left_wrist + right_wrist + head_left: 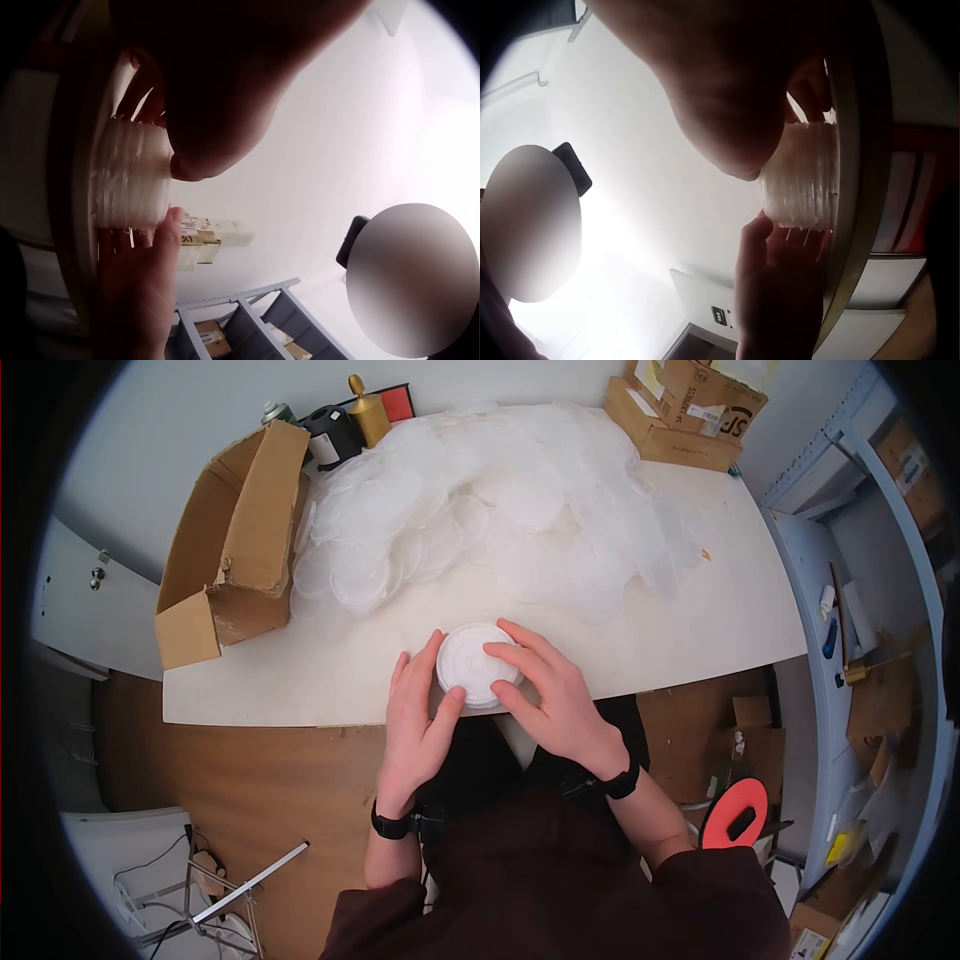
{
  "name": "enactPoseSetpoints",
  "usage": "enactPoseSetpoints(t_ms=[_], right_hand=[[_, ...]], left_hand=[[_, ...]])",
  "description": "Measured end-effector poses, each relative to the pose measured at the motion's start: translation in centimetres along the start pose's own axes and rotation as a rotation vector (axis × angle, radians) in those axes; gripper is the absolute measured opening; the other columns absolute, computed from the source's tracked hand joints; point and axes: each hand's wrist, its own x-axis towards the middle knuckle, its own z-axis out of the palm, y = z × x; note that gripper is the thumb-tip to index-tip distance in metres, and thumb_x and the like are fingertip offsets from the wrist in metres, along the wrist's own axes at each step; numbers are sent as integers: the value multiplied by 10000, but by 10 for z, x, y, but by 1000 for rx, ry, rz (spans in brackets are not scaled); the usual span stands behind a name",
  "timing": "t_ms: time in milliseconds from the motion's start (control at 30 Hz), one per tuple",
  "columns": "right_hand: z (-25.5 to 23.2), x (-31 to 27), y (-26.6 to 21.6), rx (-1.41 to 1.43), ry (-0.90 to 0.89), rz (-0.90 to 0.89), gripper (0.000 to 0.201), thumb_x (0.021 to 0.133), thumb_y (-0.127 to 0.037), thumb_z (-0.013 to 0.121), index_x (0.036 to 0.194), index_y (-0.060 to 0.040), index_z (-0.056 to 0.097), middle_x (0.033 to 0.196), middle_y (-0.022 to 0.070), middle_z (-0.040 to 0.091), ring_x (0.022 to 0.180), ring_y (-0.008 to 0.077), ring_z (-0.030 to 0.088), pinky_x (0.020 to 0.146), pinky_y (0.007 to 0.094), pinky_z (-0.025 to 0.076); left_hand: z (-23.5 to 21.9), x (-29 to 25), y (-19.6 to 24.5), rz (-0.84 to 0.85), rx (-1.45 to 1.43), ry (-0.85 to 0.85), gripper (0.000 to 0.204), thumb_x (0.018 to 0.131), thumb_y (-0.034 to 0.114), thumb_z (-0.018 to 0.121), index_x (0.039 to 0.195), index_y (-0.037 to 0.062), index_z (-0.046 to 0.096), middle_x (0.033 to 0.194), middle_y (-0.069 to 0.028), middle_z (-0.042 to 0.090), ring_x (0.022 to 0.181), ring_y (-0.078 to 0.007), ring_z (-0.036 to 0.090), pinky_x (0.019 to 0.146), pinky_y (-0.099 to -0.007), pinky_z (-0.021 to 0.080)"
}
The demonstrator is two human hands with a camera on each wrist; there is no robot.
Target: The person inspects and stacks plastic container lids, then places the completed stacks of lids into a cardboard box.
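Note:
A short stack of round, translucent white plastic lids (468,658) stands at the table's front edge, between the two hands. My left hand (415,720) grips its left side, thumb at the near rim and fingers along the side. From the right, my right hand (560,705) holds the stack, with thumb and a finger over the top. Both wrist views show the ridged, layered side of the stack (135,176), with fingers reaching round behind it, partly hidden. Beyond the hands, a large heap of loose lids (530,500) spreads over the back of the table.
An open cardboard box (255,530) stands on the table's left side. Behind it are a black roll (332,438) and a gold bottle (370,420). More cardboard boxes (690,420) sit at the back right. Blue-grey shelving (810,590) runs along the right.

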Motion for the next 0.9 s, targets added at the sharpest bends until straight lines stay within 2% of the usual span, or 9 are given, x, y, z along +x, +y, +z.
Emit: enactPoseSetpoints(t_ms=[167, 400, 500, 567, 700, 767, 800, 833, 900], right_hand=[[3, 3, -2, -1, 81, -36, 504, 1044, -199, 774, 1507, -32, 668, 1568, 270, 644, 1359, 471, 684, 1111, 501, 592], [3, 2, 0, 40, 44, -14, 590, 1032, -167, 780, 1571, 0, 609, 1601, 270, 627, 1421, 474, 653, 1158, 502, 570], [7, 5, -1, 23, 134, -12, 618, 1042, -230, 793, 1574, 15, 596, 1551, 255, 668, 1457, 487, 614, 1236, 566, 494], [9, 4, -2, -215, 50, -43, 672, 1052, -351, 793, 1568, 25, 582, 1483, 218, 714, 1496, 489, 571, 1292, 657, 379], [11, 3, 3, -172, 29, -50, 643, 1055, -397, 784, 1529, 6, 619, 1417, 197, 751, 1482, 468, 583, 1305, 698, 324], [8, 2, 2, -176, -5, -47, 609, 1033, -364, 811, 1501, -11, 647, 1410, 193, 755, 1479, 437, 597, 1319, 669, 337], [8, 1, 1, -169, -7, -44, 609, 1033, -364, 811, 1501, -11, 647, 1410, 193, 755, 1479, 437, 597, 1319, 669, 337], [7, 0, -1, -170, -28, -48, 604, 1019, -365, 823, 1485, -18, 655, 1401, 181, 754, 1460, 427, 608, 1317, 670, 341], [10, -1, -6, -162, -54, -59, 600, 1006, -366, 835, 1468, -25, 663, 1391, 170, 752, 1441, 417, 619, 1316, 670, 346]], left_hand=[[11, -2, 2, -29, 122, 42, 748, 1071, 211, 651, 1743, -14, 413, 1640, -240, 608, 1519, -392, 573, 1408, -608, 195], [7, -1, 0, -33, 56, 5, 797, 1003, 176, 718, 1726, -12, 441, 1602, -228, 638, 1489, -394, 593, 1408, -610, 198], [6, -7, 9, -68, 32, 4, 773, 1006, 145, 719, 1714, -19, 455, 1609, -231, 628, 1480, -405, 596, 1387, -590, 266], [11, -20, 14, -149, -41, 79, 765, 1027, 154, 745, 1710, -27, 453, 1618, -240, 612, 1477, -408, 596, 1337, -556, 359], [17, -62, 14, -175, 68, 212, 732, 1052, 197, 782, 1685, -20, 485, 1597, -220, 614, 1479, -371, 597, 1272, -511, 431], [21, -94, 0, -323, -184, 354, 760, 1061, 292, 824, 1678, 2, 486, 1576, -187, 611, 1485, -327, 591, 1220, -477, 474], [23, -104, -1, -420, -329, 329, 817, 1082, 405, 812, 1698, 26, 433, 1608, -160, 562, 1501, -303, 571, 1199, -463, 496], [26, -107, 1, -424, -323, 331, 817, 1082, 405, 812, 1698, 26, 433, 1608, -160, 562, 1501, -303, 571, 1199, -463, 496], [33, -111, 5, -450, -696, 281, 793, 1153, 475, 689, 1737, 54, 356, 1704, -139, 497, 1561, -299, 522, 1174, -457, 531]])
